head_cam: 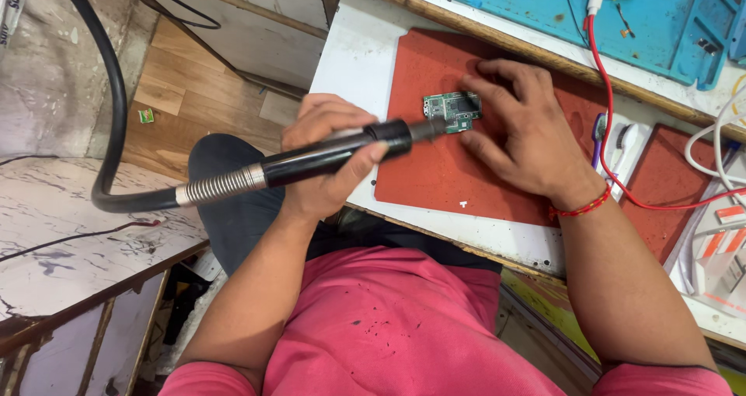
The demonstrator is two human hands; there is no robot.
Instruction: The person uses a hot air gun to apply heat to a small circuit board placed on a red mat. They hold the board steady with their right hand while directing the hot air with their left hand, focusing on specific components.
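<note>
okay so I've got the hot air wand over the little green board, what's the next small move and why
Probably ease the nozzle slightly right, over the middle of the green circuit board. The left hand holds the black wand with its tip only at the board's left edge, while the right hand pins the board on the red mat; keep those fingertips clear.
</note>
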